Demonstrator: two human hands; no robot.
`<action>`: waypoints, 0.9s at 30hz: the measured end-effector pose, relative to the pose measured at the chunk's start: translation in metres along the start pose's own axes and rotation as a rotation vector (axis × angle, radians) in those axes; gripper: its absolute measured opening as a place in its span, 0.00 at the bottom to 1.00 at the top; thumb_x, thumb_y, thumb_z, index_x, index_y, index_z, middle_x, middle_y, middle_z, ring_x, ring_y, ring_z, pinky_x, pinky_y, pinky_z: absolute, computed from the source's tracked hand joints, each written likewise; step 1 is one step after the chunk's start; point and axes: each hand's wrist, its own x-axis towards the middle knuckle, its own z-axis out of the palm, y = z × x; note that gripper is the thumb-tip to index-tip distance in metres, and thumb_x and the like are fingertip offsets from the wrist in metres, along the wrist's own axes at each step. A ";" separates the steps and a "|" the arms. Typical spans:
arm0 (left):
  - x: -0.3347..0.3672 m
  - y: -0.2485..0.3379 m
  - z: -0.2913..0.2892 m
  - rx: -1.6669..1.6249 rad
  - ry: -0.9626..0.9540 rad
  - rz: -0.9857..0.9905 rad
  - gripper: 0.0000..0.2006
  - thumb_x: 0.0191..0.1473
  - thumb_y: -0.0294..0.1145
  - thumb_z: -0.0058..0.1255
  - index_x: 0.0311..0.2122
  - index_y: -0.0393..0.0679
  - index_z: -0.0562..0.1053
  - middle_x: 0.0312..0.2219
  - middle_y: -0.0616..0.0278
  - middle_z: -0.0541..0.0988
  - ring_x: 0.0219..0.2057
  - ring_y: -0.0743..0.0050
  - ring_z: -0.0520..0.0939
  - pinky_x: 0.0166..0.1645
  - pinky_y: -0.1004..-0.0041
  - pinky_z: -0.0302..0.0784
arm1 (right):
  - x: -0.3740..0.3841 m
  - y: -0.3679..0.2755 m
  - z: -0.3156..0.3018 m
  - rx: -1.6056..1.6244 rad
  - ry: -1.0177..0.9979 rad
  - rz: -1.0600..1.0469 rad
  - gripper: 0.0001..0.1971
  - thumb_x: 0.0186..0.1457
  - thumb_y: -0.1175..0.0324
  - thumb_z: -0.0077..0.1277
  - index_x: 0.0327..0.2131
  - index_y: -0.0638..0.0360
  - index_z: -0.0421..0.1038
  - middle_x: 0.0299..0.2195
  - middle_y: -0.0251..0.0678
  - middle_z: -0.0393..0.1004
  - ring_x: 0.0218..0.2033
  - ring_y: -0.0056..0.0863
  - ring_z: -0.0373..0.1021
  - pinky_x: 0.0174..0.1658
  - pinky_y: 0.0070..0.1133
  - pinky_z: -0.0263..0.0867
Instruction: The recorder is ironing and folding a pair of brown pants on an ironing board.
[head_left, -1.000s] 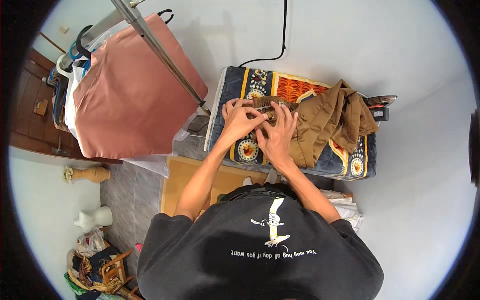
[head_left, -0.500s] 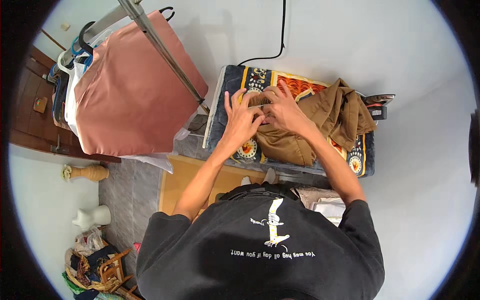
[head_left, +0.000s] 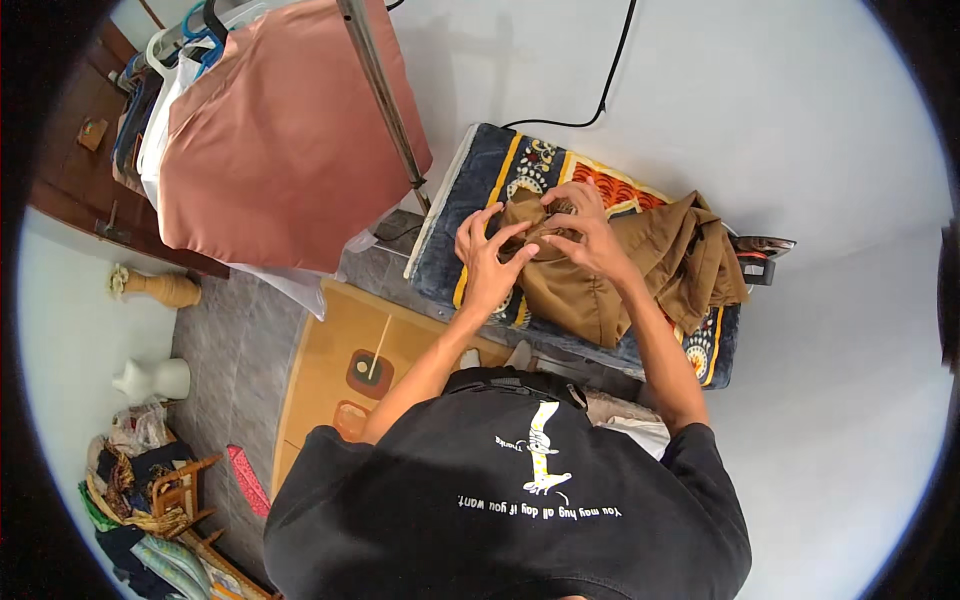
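A brown satin-like garment (head_left: 570, 297) lies bunched and creased on a padded surface covered by a patterned dark blue blanket (head_left: 438, 236). At its gathered left end, my left hand (head_left: 490, 262) grips the cloth between thumb and curled fingers. Just to the right, my right hand (head_left: 588, 232) pinches the same end, close to a gathered, ribbed-looking part. Between the two hands a loop of brown cloth stands up. Exactly where the fingertips meet the cloth is partly hidden.
An iron (head_left: 762, 262) rests at the blanket's right end, beside the wall. A black cable (head_left: 615, 75) runs along the wall behind. At left, a pink cloth (head_left: 285, 140) hangs from a metal rack (head_left: 378, 90). A tan mat (head_left: 325, 345) covers part of the tiled floor.
The whole view has turned slightly. My hands have shifted their hold on the garment's end, and more brown cloth now stands up between them. The iron stays in its place.
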 end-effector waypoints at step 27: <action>0.024 0.028 -0.066 -0.156 0.422 0.204 0.06 0.57 0.30 0.61 0.36 0.40 0.79 0.48 0.62 0.75 0.56 0.55 0.68 0.60 0.57 0.64 | -0.010 0.052 -0.029 -0.068 -0.300 0.317 0.35 0.65 0.36 0.42 0.36 0.60 0.84 0.65 0.40 0.59 0.68 0.46 0.47 0.70 0.45 0.43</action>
